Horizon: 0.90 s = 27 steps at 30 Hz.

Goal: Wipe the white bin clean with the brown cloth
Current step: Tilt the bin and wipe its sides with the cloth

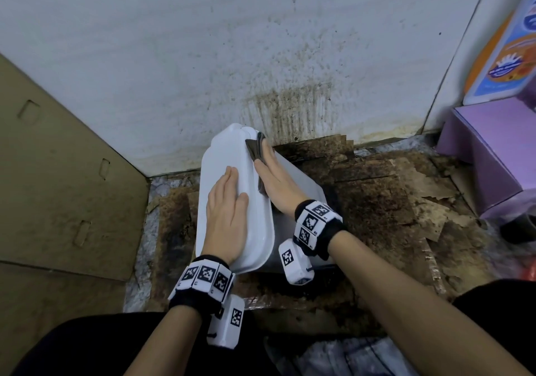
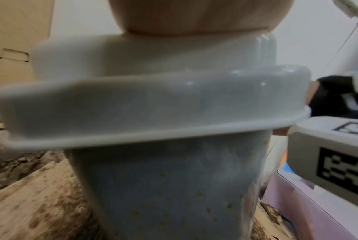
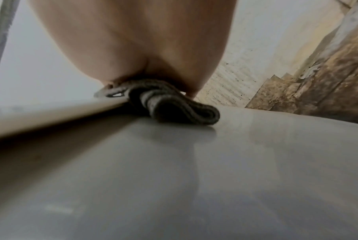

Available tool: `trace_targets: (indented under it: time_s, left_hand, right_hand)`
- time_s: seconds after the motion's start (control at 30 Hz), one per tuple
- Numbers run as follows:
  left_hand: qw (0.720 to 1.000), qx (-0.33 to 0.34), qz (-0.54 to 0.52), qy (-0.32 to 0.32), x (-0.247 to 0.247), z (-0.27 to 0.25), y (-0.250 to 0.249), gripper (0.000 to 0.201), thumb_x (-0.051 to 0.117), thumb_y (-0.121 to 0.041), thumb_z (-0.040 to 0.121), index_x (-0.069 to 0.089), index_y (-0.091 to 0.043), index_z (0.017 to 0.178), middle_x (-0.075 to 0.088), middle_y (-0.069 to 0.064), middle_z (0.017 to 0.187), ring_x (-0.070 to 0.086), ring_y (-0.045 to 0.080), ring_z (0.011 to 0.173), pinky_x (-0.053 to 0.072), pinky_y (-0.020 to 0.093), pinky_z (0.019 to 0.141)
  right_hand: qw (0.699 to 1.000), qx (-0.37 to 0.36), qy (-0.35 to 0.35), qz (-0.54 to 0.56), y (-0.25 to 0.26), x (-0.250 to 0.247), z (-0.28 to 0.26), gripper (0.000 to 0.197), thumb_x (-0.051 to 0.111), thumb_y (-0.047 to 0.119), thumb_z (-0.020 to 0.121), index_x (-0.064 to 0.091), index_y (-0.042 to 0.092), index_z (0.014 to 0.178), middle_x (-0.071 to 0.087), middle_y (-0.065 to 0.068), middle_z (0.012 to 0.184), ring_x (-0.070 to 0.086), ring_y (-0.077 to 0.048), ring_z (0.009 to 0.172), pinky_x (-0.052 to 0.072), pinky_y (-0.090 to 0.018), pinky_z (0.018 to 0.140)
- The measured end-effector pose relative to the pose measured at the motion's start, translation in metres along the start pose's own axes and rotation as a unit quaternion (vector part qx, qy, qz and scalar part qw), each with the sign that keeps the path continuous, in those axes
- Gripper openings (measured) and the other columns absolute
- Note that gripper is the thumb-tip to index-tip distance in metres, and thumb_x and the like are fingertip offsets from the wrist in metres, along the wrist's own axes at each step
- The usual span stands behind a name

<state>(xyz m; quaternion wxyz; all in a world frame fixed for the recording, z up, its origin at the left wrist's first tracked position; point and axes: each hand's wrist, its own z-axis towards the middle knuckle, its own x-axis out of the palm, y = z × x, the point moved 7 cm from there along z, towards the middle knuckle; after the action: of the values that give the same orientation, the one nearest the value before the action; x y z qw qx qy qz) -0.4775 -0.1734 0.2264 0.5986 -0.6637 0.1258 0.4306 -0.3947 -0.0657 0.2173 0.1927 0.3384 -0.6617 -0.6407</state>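
The white bin [image 1: 224, 155] stands on the dirty floor against the wall, its lid on; the left wrist view shows its speckled side [image 2: 163, 186]. My left hand [image 1: 226, 207] lies flat on the lid, fingers straight. My right hand [image 1: 275, 181] presses the folded brown cloth [image 1: 255, 149] against the bin's right side just below the lid's edge, fingers extended over it. In the right wrist view the cloth [image 3: 174, 105] bulges out from under my palm [image 3: 143, 40] onto the grey-white bin surface [image 3: 194, 162].
A large cardboard sheet [image 1: 58, 172] leans at the left. Stained wall [image 1: 290, 108] stands right behind the bin. Torn, grimy cardboard [image 1: 377, 190] covers the floor to the right, and a purple box [image 1: 493, 149] sits at the far right.
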Motion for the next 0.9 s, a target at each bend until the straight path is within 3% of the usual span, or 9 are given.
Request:
trace_targets:
  time_s: [0.2,0.33,0.47,0.63,0.8,0.9]
  left_hand:
    - [1.0,0.002,0.002,-0.003,0.002,0.0,-0.002,0.059,0.023,-0.038,0.101,0.018,-0.024,0.157,0.018,-0.012,0.162,0.01,-0.004,0.144,0.005,0.023,0.121]
    - [1.0,-0.005,-0.009,-0.005,0.001,0.001,0.0,0.059,0.024,-0.037,0.099,0.019,-0.025,0.157,0.019,-0.016,0.159,0.01,-0.007,0.141,0.004,0.02,0.119]
    - [1.0,-0.014,-0.017,-0.009,-0.002,-0.001,0.007,0.059,0.026,-0.037,0.099,0.02,-0.025,0.157,0.02,-0.012,0.162,0.012,-0.005,0.143,0.006,0.023,0.121]
    - [1.0,-0.02,-0.022,-0.007,-0.003,-0.002,0.01,0.059,0.026,-0.038,0.099,0.021,-0.027,0.157,0.02,-0.013,0.163,0.011,-0.006,0.144,0.006,0.024,0.122]
    - [0.999,-0.027,-0.024,-0.004,-0.005,-0.003,0.01,0.059,0.026,-0.038,0.099,0.021,-0.028,0.157,0.019,-0.014,0.163,0.011,-0.002,0.146,0.005,0.02,0.119]
    - [0.999,-0.027,-0.03,0.0,-0.005,-0.003,0.01,0.059,0.027,-0.038,0.099,0.021,-0.029,0.157,0.019,-0.015,0.163,0.011,-0.003,0.146,0.005,0.022,0.12]
  right_hand:
    - [1.0,-0.015,-0.005,0.021,-0.008,0.005,-0.021,0.059,0.026,0.038,0.11,-0.003,0.031,0.161,-0.003,0.015,0.168,-0.003,0.0,0.153,0.002,-0.034,0.128]
    - [0.996,-0.048,-0.058,0.057,-0.025,0.02,-0.058,0.055,0.027,0.037,0.11,0.007,0.035,0.161,0.005,0.021,0.167,0.004,0.007,0.151,0.006,-0.033,0.128]
    - [0.992,-0.049,-0.117,-0.021,-0.05,0.032,-0.086,0.053,0.022,0.037,0.108,0.009,0.034,0.16,0.007,0.024,0.165,0.006,0.008,0.15,0.007,-0.029,0.126]
    - [0.986,-0.068,-0.132,-0.078,-0.073,0.031,-0.091,0.053,0.019,0.039,0.108,0.013,0.031,0.161,0.008,0.019,0.167,0.006,0.003,0.153,0.006,-0.026,0.124]
    - [0.986,-0.027,-0.144,-0.083,-0.118,0.017,-0.094,0.054,0.02,0.04,0.108,0.015,0.03,0.16,0.009,0.02,0.167,0.006,0.005,0.152,0.006,-0.025,0.124]
    - [0.987,0.021,-0.151,-0.056,-0.155,0.007,-0.095,0.049,0.022,0.038,0.108,0.012,0.037,0.157,0.008,0.019,0.167,0.005,0.005,0.152,0.006,-0.029,0.126]
